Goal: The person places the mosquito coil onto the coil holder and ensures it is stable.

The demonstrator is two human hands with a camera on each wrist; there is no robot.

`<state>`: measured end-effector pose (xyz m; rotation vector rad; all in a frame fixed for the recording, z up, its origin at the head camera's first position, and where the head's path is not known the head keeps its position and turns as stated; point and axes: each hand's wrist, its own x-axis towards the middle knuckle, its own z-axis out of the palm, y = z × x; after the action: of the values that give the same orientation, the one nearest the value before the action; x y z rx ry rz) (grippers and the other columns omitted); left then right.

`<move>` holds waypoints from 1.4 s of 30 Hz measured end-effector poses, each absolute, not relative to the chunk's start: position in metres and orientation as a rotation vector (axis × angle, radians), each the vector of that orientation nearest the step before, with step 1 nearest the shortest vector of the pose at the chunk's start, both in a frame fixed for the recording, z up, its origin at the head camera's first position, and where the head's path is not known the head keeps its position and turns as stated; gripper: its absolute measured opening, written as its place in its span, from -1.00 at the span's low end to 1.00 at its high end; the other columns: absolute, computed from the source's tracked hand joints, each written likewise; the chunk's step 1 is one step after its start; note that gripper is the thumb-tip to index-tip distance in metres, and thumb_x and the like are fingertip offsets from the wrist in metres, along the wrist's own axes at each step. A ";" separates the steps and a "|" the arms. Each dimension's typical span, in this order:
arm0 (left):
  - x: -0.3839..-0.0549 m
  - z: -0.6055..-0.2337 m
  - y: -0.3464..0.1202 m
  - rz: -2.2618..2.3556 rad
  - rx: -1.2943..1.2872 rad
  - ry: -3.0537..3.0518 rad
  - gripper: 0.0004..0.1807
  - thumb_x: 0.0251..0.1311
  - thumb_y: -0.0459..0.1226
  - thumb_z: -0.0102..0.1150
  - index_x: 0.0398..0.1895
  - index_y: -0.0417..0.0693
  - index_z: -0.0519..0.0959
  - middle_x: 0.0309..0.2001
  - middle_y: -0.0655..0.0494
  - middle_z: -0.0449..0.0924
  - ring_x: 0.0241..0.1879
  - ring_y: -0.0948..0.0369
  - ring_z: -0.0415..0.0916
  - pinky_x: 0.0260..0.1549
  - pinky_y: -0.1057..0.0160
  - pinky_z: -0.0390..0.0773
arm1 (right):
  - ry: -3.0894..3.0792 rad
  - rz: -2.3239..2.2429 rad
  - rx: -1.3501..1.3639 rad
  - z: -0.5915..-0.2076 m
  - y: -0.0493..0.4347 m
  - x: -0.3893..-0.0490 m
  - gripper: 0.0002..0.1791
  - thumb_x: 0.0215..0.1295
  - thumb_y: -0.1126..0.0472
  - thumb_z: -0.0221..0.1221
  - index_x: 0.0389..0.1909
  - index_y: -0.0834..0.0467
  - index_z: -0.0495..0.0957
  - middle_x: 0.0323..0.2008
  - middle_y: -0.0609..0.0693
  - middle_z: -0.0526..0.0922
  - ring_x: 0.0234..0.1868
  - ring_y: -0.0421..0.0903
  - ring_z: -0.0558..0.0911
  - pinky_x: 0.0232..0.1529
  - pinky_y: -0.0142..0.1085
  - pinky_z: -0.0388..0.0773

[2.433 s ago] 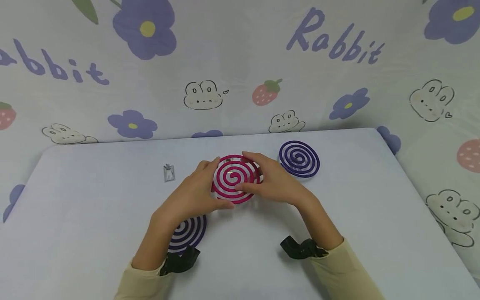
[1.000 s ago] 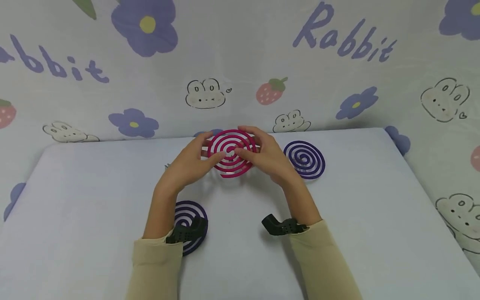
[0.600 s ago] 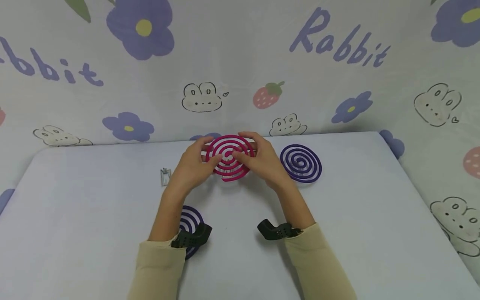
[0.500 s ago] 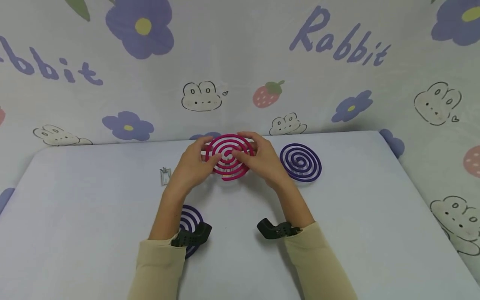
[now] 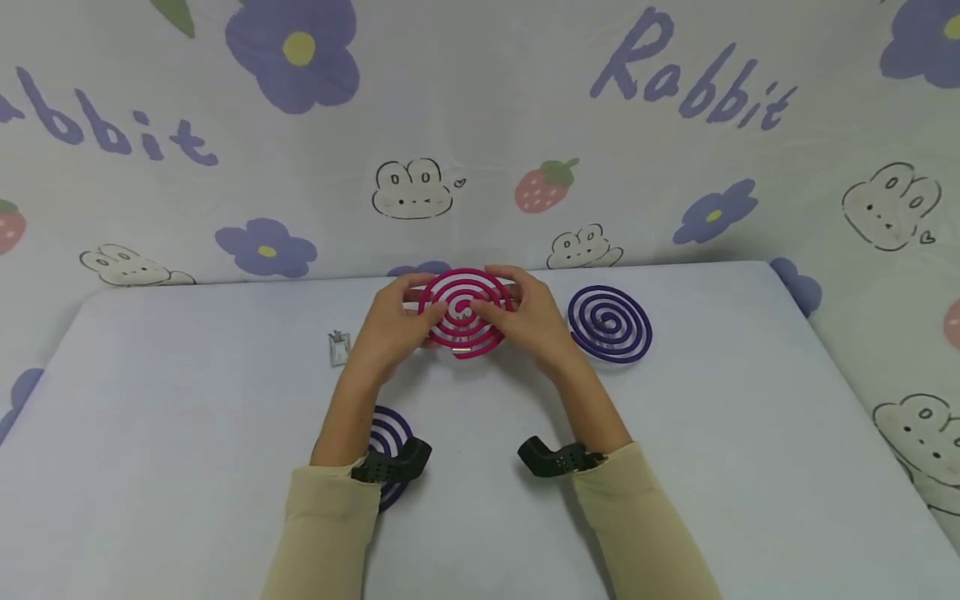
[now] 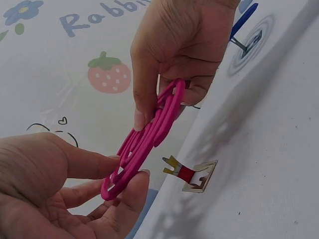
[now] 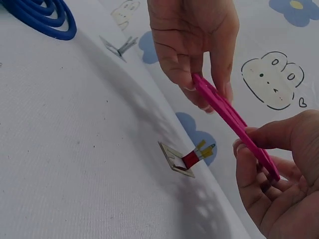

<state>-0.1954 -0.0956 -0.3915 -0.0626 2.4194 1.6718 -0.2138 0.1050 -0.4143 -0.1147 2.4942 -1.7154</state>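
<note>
The left hand [image 5: 392,321] and right hand [image 5: 537,321] pinch the flat, magenta, rigid-looking spiral coil [image 5: 467,310] at 9 and 3 o'clock, held at 12 o'clock over the white counter [image 5: 712,433]. Probably best: light pressure, coil level, its centre aligned above the thin metal pronged stand [image 6: 187,174].

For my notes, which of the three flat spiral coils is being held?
The pink flat spiral coil, pinched by left hand and right hand; the two dark blue coils are unheld.
</note>
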 end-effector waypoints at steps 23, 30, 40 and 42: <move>-0.202 -0.408 -0.084 1.751 -0.101 2.394 -0.33 0.42 -0.22 0.33 0.54 -0.03 0.36 0.26 -0.24 0.60 0.16 -0.13 0.70 -0.17 0.13 0.82 | 2.476 -1.789 -0.027 -0.424 0.100 -0.215 -0.31 0.38 0.13 0.39 0.50 0.05 0.42 0.27 0.21 0.65 0.28 0.14 0.66 0.23 0.02 0.72; -0.202 -0.407 -0.084 1.741 -0.115 2.407 -0.30 0.42 -0.23 0.33 0.57 0.01 0.33 0.27 -0.23 0.59 0.15 -0.12 0.69 -0.16 0.15 0.82 | 2.474 -1.820 0.001 -0.426 0.095 -0.216 -0.34 0.38 0.14 0.40 0.47 0.06 0.46 0.29 0.20 0.64 0.30 0.14 0.65 0.26 0.02 0.70; -0.204 -0.410 -0.082 1.728 -0.144 2.412 -0.33 0.41 -0.23 0.34 0.55 0.02 0.36 0.22 -0.21 0.59 0.09 -0.09 0.69 -0.28 0.27 0.80 | 2.482 -1.819 0.020 -0.429 0.094 -0.217 -0.36 0.35 0.16 0.40 0.43 0.07 0.49 0.20 0.20 0.66 0.23 0.12 0.66 0.26 0.01 0.71; -0.205 -0.412 -0.081 1.734 -0.144 2.413 -0.35 0.41 -0.23 0.34 0.53 0.01 0.39 0.19 -0.22 0.60 0.07 -0.09 0.69 -0.29 0.27 0.80 | 2.480 -1.821 0.024 -0.430 0.094 -0.217 -0.36 0.35 0.17 0.40 0.43 0.08 0.49 0.18 0.22 0.66 0.22 0.12 0.67 0.27 0.01 0.70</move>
<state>-0.2050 -0.0809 -0.4117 -0.1435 2.4130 1.7338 -0.2173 0.0939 -0.4302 0.0242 2.4798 -1.8205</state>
